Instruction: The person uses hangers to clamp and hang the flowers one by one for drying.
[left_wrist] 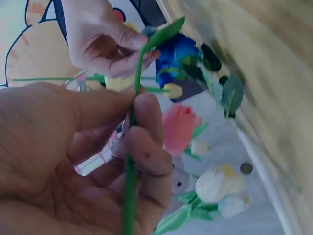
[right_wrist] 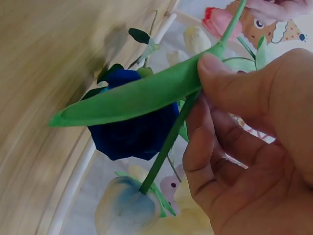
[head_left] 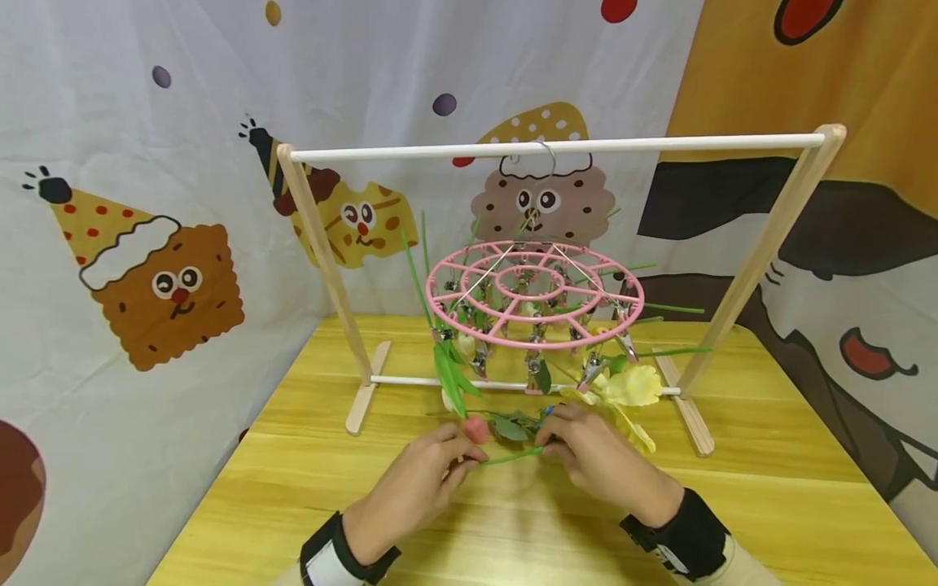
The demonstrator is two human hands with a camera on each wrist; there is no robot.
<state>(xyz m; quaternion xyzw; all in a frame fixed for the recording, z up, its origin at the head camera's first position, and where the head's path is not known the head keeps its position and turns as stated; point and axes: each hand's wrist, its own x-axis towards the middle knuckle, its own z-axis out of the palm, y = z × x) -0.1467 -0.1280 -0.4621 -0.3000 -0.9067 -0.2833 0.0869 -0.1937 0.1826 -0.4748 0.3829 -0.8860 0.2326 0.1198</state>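
Observation:
My left hand (head_left: 421, 480) pinches the green stem (head_left: 510, 457) of an artificial tulip between thumb and fingers. At the stem's other end my right hand (head_left: 597, 452) pinches it where a long green leaf (right_wrist: 132, 98) joins. The pale blue-and-white tulip head (right_wrist: 128, 208) shows blurred below the right fingers in the right wrist view; in the head view that hand hides it. Just beyond the hands, a blue rose (right_wrist: 134, 134) with dark green leaves (head_left: 510, 428) lies on the table. A pink tulip (head_left: 475, 429) hangs head down close to my left fingertips.
A pink round drying rack (head_left: 535, 345) with metal clips (head_left: 534, 368) hangs from the white bar (head_left: 410, 152) of a wooden stand (head_left: 762, 260). Several flowers hang from it upside down, including yellow blooms (head_left: 633, 386) at the right. Green stems stick outward past the ring.

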